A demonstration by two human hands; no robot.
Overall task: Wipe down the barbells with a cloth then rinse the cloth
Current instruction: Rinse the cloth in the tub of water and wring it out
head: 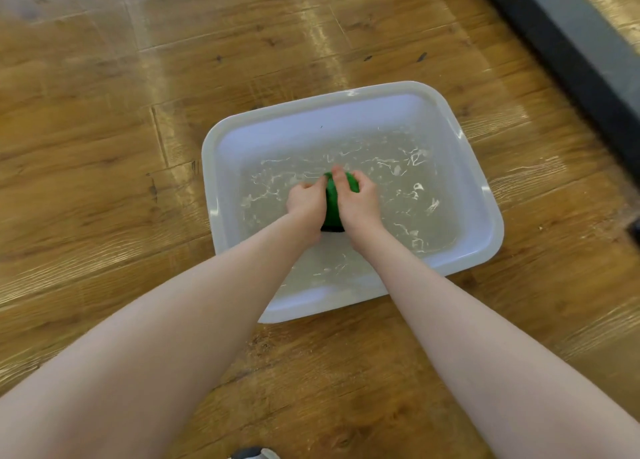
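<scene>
**Cloth gripped in a tub of water**

Wooden floor (104, 167) fills the view, glossy planks with pale streaks of reflected light and a few small dark marks. At the very bottom edge, nearest the camera, a small grey and white object (254, 453) pokes into view; too little of it shows to say what it is. Two bare forearms reach forward from the lower corners and converge over a white plastic tub (349, 94) that sits on the floor, set at a slight angle to the planks.

Water (408, 195) lies shallow in the tub, its surface rippled and broken into thin bright lines. At the middle of the tub is the green cloth (333, 209), bunched into a tight wad between both hands at the water's surface. The left hand (306, 200) curls its fingers round the cloth's left side, knuckles up. The right hand (358, 202) grips the right side, with its fingers bent over the top of the wad so that green shows between and beyond them. The two hands lie close together, nearly touching, with the cloth visible in the gap. How much of the cloth is under water I cannot tell.

Beyond the tub, at the upper right, a dark grey strip (571, 49) runs diagonally across the floor.
</scene>
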